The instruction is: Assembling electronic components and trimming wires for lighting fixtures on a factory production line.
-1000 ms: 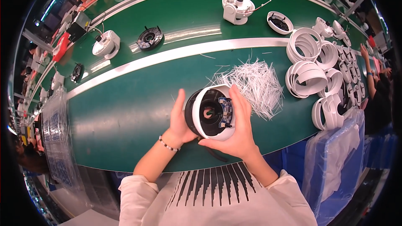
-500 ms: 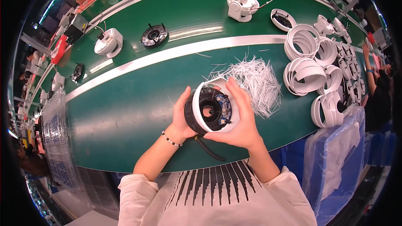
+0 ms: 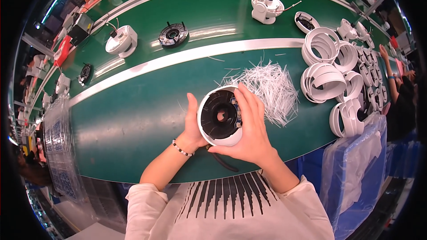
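Both your hands cup the white dome housing (image 3: 221, 116) just above the near edge of the green belt (image 3: 133, 120). Your left hand (image 3: 193, 126) wraps its left side, thumb up along the rim; your right hand (image 3: 251, 129) closes over the right side, fingers (image 3: 246, 102) lying across the edge. Its black disc (image 3: 219, 114) with a centre hole faces you. A black cable (image 3: 222, 162) trails beneath. Just right, touching your fingers, lies a heap of white ties (image 3: 269, 89); beyond that, stacked white rings (image 3: 324, 80).
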A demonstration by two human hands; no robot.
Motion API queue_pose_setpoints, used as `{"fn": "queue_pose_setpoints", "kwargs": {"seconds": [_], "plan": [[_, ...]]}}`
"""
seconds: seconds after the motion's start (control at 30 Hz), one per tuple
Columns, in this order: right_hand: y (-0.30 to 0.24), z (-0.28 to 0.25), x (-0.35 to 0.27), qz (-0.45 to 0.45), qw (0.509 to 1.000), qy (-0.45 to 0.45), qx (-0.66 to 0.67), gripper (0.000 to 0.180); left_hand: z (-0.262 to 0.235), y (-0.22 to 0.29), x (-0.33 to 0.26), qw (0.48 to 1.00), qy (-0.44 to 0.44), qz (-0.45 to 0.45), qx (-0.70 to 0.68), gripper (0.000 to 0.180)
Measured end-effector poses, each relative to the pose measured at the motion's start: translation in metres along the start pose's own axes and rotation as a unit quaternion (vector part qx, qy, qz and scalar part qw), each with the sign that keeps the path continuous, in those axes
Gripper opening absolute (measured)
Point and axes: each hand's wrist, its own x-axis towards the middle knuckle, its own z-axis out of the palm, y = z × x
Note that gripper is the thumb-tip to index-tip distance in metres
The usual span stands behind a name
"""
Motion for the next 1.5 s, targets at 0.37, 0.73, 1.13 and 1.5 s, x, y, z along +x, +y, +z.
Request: {"fn": "queue_pose_setpoints", "kwargs": {"seconds": [0.37, 0.73, 1.13, 1.5], "plan": [[-0.004, 0.008, 0.001, 0.082, 0.992, 0.081, -0.048, 0.117, 0.018, -0.002, 0.017, 0.990, -0.019, 0.079, 0.117, 0.085], [0.068, -0.110, 0.023, -0.011, 0.931, 0.317, -0.181, 0.031, 0.007, 0.052, 0.137, 0.995, 0.038, -0.032, 0.085, 0.050], [0.137, -0.182, -0.005, 0.092, 0.896, 0.250, -0.355, 0.024, -0.045, 0.096, 0.295, 0.923, 0.153, 0.093, 0.340, 0.043], [0.034, -0.126, -0.001, 0.082, 0.958, 0.206, -0.179, 0.015, -0.075, 0.201, 0.226, 0.389, 0.285, 0.056, 0.874, 0.052]]}}
